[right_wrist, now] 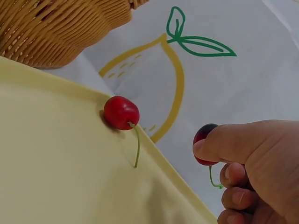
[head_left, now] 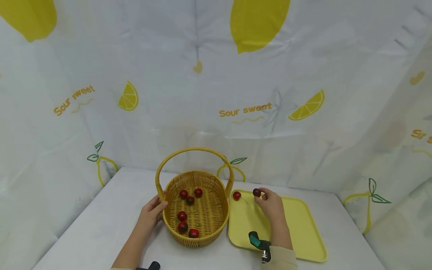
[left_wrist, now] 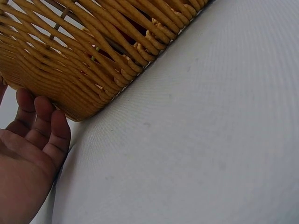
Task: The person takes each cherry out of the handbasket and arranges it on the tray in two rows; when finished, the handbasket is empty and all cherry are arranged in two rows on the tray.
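Between the thumb and fingers of my right hand [head_left: 272, 207] a dark red cherry [right_wrist: 203, 135] is pinched, its green stem hanging down. It is held above the far part of a yellow tray [head_left: 243, 230]. Another red cherry [head_left: 237, 195] with a stem lies in the tray's far left corner. My left hand [head_left: 151, 214] holds the left side of a round wicker basket [head_left: 206, 210], thumb at the rim by the handle base and fingers against the outer wall. Several cherries [head_left: 182, 216] lie on the basket's floor, mostly toward its left side.
The basket's tall arched handle [head_left: 194, 149] rises over it. Basket and tray stand side by side on a white-covered table [head_left: 101, 221]. A white curtain [head_left: 189, 93] printed with lemons hangs right behind the table's far edge.
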